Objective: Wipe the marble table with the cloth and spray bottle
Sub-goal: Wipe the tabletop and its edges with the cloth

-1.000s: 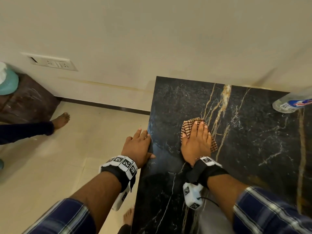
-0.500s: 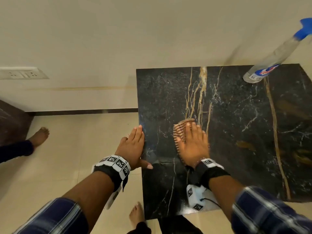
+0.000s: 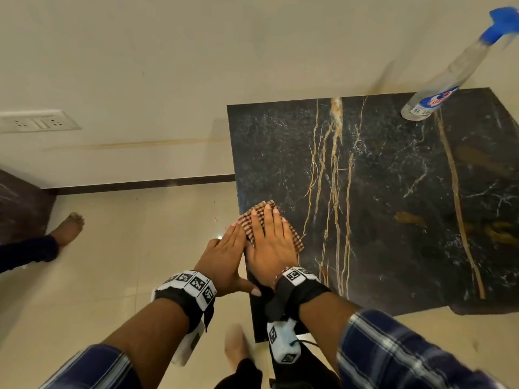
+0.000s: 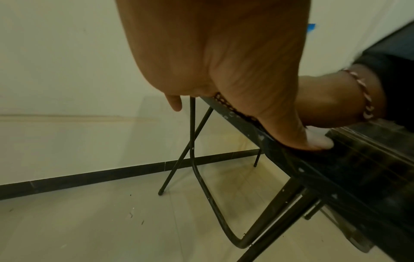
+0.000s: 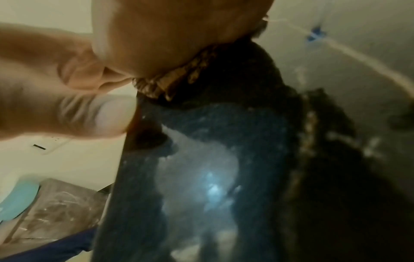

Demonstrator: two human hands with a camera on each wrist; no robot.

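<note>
The black marble table [image 3: 393,192] with gold veins stands against the wall. My right hand [image 3: 269,240] lies flat with straight fingers on a brown checked cloth [image 3: 254,220], pressing it onto the table at its left edge. The cloth [image 5: 179,76] shows under the palm in the right wrist view. Beside it, my left hand [image 3: 224,251] rests flat along the table's left edge, its thumb [image 4: 313,140] on the top. A clear spray bottle [image 3: 438,88] with a blue trigger stands at the far right corner, away from both hands.
The table stands on thin black folding legs [image 4: 195,141] over a beige tiled floor [image 3: 126,248]. Another person's bare foot [image 3: 68,228] is on the floor at left, beside a dark brown cabinet [image 3: 19,209]. A socket plate [image 3: 36,122] is on the wall.
My right hand has slid the cloth left to the table's left edge, right beside my left hand. My left hand has stayed at that edge. The view has shifted right.
</note>
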